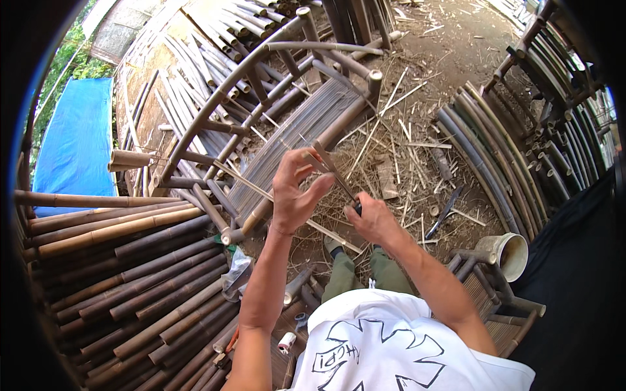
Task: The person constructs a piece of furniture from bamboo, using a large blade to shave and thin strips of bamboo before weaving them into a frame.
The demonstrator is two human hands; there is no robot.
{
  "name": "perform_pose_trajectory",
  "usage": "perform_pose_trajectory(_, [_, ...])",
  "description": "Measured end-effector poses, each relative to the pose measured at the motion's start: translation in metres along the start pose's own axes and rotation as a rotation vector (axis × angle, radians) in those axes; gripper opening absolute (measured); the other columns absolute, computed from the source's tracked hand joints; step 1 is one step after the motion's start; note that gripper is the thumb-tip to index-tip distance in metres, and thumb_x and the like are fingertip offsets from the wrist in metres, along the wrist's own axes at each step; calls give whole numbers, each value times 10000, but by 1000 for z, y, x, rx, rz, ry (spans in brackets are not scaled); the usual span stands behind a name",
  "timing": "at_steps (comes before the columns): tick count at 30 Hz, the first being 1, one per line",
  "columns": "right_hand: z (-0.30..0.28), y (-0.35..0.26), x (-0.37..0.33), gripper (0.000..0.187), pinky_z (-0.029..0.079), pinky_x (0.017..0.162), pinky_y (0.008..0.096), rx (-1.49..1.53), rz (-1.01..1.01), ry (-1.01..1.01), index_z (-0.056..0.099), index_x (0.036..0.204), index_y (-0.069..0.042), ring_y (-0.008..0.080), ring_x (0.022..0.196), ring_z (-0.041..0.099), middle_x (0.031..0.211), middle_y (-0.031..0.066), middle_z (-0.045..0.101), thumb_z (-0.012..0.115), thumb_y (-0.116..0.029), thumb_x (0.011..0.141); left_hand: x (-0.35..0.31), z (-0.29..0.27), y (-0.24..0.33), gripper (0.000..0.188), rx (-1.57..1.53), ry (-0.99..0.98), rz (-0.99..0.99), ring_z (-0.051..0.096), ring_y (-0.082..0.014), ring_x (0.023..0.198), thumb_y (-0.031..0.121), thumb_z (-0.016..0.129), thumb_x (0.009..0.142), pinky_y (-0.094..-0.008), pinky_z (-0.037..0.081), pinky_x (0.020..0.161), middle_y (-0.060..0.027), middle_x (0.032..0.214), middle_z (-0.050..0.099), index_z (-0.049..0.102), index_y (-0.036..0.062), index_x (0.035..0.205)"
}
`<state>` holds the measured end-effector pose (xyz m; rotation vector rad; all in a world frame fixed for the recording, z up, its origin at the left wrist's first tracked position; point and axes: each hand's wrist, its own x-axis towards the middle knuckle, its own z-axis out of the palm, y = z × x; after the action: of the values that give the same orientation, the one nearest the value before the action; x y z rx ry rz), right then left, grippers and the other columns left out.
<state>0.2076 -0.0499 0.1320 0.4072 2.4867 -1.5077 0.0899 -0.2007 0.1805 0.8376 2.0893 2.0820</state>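
Observation:
My right hand (pixel 377 221) is closed round the dark handle of a knife (pixel 340 182), whose narrow blade slants up and left. My left hand (pixel 295 194) is raised at the blade's far end, with curled fingers and the thumb pointing toward the blade. A small pale sliver shows at its fingers, too small to name. Behind my left wrist passes a long, pale bamboo strip (pixel 332 236); I cannot tell whether that hand touches it. Beyond both hands stands a bamboo bench (pixel 280 146) with a slatted seat and a curved back rail.
Dark bamboo poles (pixel 140 280) are stacked at the left, near a blue tarp (pixel 75 140). Cut strips and shavings (pixel 398 156) litter the dirt floor. A long dark blade (pixel 445 212) lies there. At the right are curved bamboo poles (pixel 486 153) and a white bucket (pixel 512 257).

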Motion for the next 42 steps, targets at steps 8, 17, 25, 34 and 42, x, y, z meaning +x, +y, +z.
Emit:
perform_pose_trajectory(8, [22,-4,7,333,552,654,458,180,-49,-127,567,926,10,405,723,673,847,250,661,580,-322,948,-4,-2,-23,148,-4,368,-66,526,-16,586,-16,702,878,-169,411,486,-9,752,619,586,12,966])
perform_pose_trajectory(17, [116,144,101,299,575,712,500,-102,258,-58,561,980,70,445,788,691,783,290,669,592,-219,910,-3,-1,-28,195,76,332,28,484,-90,734,-15,758,802,-213,397,659,-24,854,549,602,31,910])
perform_pose_trajectory(25, [119,162,128,311,577,709,503,-115,149,-56,552,974,100,444,783,692,780,299,669,580,-201,900,-26,1,-126,189,110,371,-210,564,-73,819,-75,723,834,-185,465,720,-26,921,607,643,-12,993])
perform_pose_trajectory(34, [157,197,135,304,531,471,408,118,-8,-11,541,911,4,256,665,696,774,205,680,623,-288,899,-35,-30,-177,106,-175,446,-118,441,-48,567,17,679,897,-178,346,461,-34,815,567,600,-9,963])
perform_pose_trajectory(42, [229,448,169,234,574,687,481,-279,541,-171,594,975,44,413,759,699,865,272,686,593,-158,857,-35,-51,-174,124,-180,325,-77,261,-62,510,130,612,951,-207,305,478,27,688,317,508,64,943])
